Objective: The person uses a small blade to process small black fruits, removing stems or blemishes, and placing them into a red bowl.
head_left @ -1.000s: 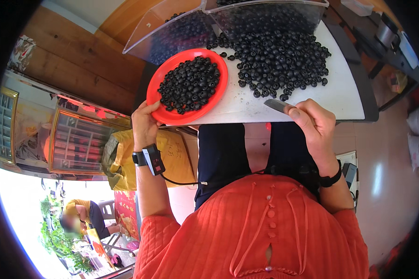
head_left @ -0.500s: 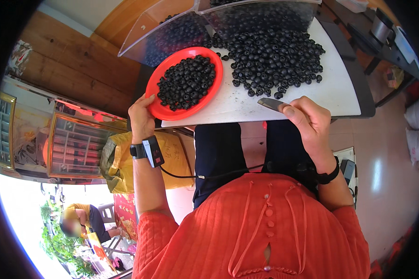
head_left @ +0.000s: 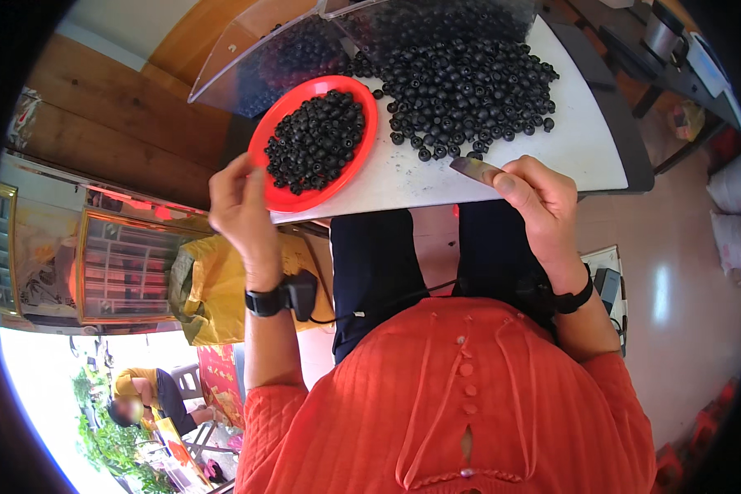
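Small black round beads [head_left: 469,95] lie heaped on a white tabletop [head_left: 589,136]; light rings like holes show on several. A red plate [head_left: 369,136] at the heap's left carries more beads [head_left: 314,140]. Beside the plate's left rim is my left hand [head_left: 243,210], slightly blurred, its thumb and fingers apart with nothing seen between them. My right hand [head_left: 539,198] grips a short, flat, knife-like blade [head_left: 473,170] between thumb and fingers. The blade's tip points left, just in front of the heap's near edge; its handle is hidden in the hand.
Clear plastic panels [head_left: 263,53] stand along the back of the tabletop. A yellow bag [head_left: 222,280] is below on the left. A cable [head_left: 387,311] runs across from my left wrist. Another person [head_left: 140,399] sits far off at lower left.
My left hand has let go of the plate's rim and turned, its fingers now higher. The view has shifted slightly; my right hand still holds the blade near the beads.
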Action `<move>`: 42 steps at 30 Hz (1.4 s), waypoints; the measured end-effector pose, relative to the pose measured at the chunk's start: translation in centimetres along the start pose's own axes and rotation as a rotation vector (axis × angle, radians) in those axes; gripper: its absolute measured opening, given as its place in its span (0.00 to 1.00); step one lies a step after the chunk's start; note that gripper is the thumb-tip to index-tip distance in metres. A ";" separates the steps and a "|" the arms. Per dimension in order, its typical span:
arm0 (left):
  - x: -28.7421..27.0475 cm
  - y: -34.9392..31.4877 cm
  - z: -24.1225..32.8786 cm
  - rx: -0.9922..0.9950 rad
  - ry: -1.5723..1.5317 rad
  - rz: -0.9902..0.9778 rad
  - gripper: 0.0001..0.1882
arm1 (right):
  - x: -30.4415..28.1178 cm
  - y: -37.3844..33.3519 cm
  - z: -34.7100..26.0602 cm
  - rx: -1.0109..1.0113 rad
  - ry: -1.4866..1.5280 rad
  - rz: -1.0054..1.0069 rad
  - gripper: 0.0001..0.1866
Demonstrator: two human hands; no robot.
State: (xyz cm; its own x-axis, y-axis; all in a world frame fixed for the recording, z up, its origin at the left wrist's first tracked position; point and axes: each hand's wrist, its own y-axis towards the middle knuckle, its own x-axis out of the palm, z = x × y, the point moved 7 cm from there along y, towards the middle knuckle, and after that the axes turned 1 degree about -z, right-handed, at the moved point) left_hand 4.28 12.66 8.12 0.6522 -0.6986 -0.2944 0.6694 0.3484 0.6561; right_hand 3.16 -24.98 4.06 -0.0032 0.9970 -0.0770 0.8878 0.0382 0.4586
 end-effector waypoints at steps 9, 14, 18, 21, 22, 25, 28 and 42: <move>11.8 -4.7 7.9 0.309 0.026 -0.533 0.12 | -0.2 -0.1 0.2 -0.012 -0.018 -0.003 0.15; 12.3 -4.4 7.4 0.413 0.035 -0.562 0.12 | -0.3 -0.1 0.2 -0.023 -0.007 0.000 0.15; 12.6 -4.7 7.9 0.521 0.111 -0.539 0.14 | -0.3 -0.1 0.1 -0.034 0.001 -0.006 0.16; 13.8 -5.2 9.0 0.620 0.226 -0.501 0.18 | -0.4 -0.2 0.2 -0.033 -0.005 -0.005 0.16; 14.3 -5.4 9.5 0.664 0.291 -0.474 0.20 | -0.4 -0.2 0.3 -0.033 -0.011 0.000 0.16; 15.5 -5.4 9.0 0.570 0.322 -0.527 0.23 | -0.3 -0.2 0.1 -0.035 0.006 -0.006 0.16; 15.5 -5.5 8.9 0.542 0.296 -0.538 0.22 | -0.3 -0.2 0.2 -0.038 0.017 0.005 0.16; 13.4 -6.8 8.2 0.448 0.270 -0.475 0.15 | -0.3 0.0 0.3 -0.046 0.000 -0.013 0.16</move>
State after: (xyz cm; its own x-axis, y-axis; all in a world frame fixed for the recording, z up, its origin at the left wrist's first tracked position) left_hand 5.61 -4.22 5.44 0.4302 -0.5113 -0.7439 0.7304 -0.2871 0.6197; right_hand 3.24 -25.29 3.84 -0.0143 0.9964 -0.0831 0.8657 0.0539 0.4976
